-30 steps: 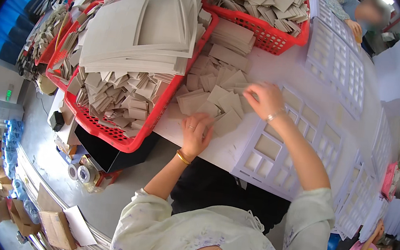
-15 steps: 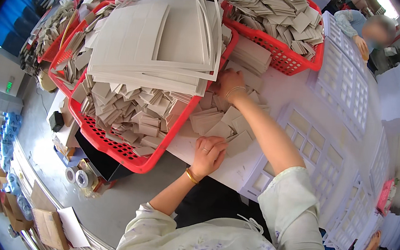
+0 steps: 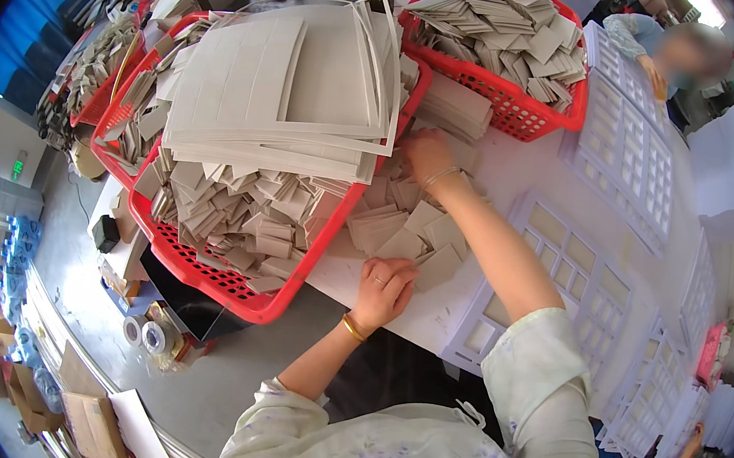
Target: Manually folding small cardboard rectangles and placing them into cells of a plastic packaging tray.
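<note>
My right hand (image 3: 429, 157) reaches across the table to the right side of the near red basket (image 3: 266, 308). Its fingers point away from me beside the rim and are partly hidden. Below it lies a loose pile of small grey cardboard pieces (image 3: 401, 244). At the near edge of that pile is my left hand (image 3: 385, 293), its fingers curled closed; whatever may be inside them is hidden. Grey cardboard pieces (image 3: 239, 201) fill the near basket. On top of them rests a stack of large cardboard sheets (image 3: 234, 87), the upper ones with cut-out openings.
Another red basket (image 3: 525, 116) of cardboard pieces stands at the far right of the pile, beside a neat stack of pieces (image 3: 455, 108). White lattice panels (image 3: 624, 159) cover the table's right side. A person (image 3: 645, 53) works at the far right. Tape rolls (image 3: 157, 336) sit below left.
The view has shifted slightly. My right hand has moved a little at the basket's side, its fingers now less visible. My left hand stays curled by the pile.
</note>
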`<action>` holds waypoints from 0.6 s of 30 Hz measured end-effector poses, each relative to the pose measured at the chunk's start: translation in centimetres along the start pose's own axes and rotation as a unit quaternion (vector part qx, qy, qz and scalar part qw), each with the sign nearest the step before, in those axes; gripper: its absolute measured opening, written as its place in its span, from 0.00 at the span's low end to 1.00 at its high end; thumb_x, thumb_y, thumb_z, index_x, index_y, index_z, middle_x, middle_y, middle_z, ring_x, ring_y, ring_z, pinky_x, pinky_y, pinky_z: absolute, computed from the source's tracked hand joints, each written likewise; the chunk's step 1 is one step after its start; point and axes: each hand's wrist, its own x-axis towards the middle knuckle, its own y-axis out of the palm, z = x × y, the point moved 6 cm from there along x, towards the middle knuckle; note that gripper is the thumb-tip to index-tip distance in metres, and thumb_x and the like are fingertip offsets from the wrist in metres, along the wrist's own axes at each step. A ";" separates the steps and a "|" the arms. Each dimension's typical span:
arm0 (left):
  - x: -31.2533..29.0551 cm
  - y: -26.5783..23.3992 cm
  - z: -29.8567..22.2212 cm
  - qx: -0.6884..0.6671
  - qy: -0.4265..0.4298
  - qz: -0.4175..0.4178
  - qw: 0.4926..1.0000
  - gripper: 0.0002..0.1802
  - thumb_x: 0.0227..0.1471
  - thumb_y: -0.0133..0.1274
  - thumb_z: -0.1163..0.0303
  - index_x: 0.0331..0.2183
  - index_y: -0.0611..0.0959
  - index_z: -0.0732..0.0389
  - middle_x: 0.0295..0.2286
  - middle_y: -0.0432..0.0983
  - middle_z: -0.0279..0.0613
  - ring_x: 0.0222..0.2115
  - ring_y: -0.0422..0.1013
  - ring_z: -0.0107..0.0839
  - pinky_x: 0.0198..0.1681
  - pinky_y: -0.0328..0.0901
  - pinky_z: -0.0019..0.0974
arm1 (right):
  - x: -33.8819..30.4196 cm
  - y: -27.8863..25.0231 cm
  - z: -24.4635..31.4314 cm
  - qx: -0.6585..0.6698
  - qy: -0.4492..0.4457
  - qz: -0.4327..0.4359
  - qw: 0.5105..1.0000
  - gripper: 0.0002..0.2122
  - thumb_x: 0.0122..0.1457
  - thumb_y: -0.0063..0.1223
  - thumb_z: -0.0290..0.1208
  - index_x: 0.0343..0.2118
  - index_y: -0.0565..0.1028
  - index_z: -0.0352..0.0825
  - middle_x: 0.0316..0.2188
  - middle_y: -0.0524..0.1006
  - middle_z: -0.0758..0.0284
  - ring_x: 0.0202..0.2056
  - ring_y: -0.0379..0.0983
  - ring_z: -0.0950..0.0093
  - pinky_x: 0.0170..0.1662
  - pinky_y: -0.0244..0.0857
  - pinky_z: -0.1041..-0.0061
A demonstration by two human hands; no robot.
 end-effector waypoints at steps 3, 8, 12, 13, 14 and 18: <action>-0.4 0.0 0.2 0.007 0.000 -0.003 1.000 0.16 0.37 0.57 0.78 0.34 0.78 0.57 0.38 0.73 0.38 0.38 0.69 0.35 0.42 0.60 0.39 | -3.6 -4.9 -0.5 0.109 -0.028 -0.227 0.967 0.07 0.46 0.54 0.26 0.30 0.77 0.36 0.29 0.77 0.66 0.28 0.72 0.65 0.34 0.65 0.66; -1.2 -1.4 -0.1 -0.042 -0.057 -0.115 0.991 0.17 0.37 0.59 0.80 0.34 0.77 0.59 0.38 0.73 0.39 0.38 0.69 0.36 0.41 0.61 0.41 | -13.6 -8.4 2.2 0.461 0.193 -0.106 0.860 0.05 0.50 0.57 0.23 0.30 0.73 0.33 0.24 0.74 0.72 0.23 0.67 0.84 0.26 0.62 0.83; -0.7 -1.0 -2.0 -0.220 -0.184 -0.096 0.953 0.16 0.38 0.61 0.82 0.33 0.77 0.62 0.36 0.74 0.42 0.32 0.71 0.34 0.33 0.66 0.35 | -23.3 -8.0 6.3 0.579 0.248 -0.015 0.776 0.07 0.51 0.57 0.20 0.30 0.70 0.31 0.27 0.75 0.69 0.30 0.74 0.81 0.33 0.68 0.83; -0.7 -0.9 -2.9 -0.222 -0.184 -0.088 0.953 0.16 0.38 0.61 0.82 0.33 0.77 0.62 0.36 0.74 0.42 0.32 0.71 0.34 0.33 0.66 0.35 | -24.9 -7.6 6.8 0.580 0.255 -0.018 0.773 0.07 0.51 0.57 0.20 0.30 0.70 0.31 0.27 0.75 0.69 0.30 0.74 0.81 0.33 0.68 0.83; -0.6 -0.1 -4.1 -0.230 -0.170 -0.036 0.958 0.16 0.38 0.61 0.82 0.33 0.77 0.62 0.34 0.74 0.41 0.29 0.71 0.32 0.29 0.66 0.32 | -26.8 -6.8 7.1 0.672 0.279 -0.067 0.683 0.06 0.52 0.56 0.19 0.30 0.69 0.30 0.28 0.76 0.67 0.33 0.75 0.78 0.35 0.70 0.80; -1.2 1.8 -7.1 -0.265 -0.163 0.034 0.950 0.15 0.41 0.62 0.80 0.35 0.77 0.62 0.30 0.75 0.41 0.22 0.71 0.27 0.22 0.66 0.26 | -32.5 -6.3 8.0 0.762 0.302 -0.120 0.560 0.04 0.56 0.52 0.19 0.32 0.69 0.27 0.35 0.76 0.60 0.36 0.76 0.72 0.40 0.72 0.78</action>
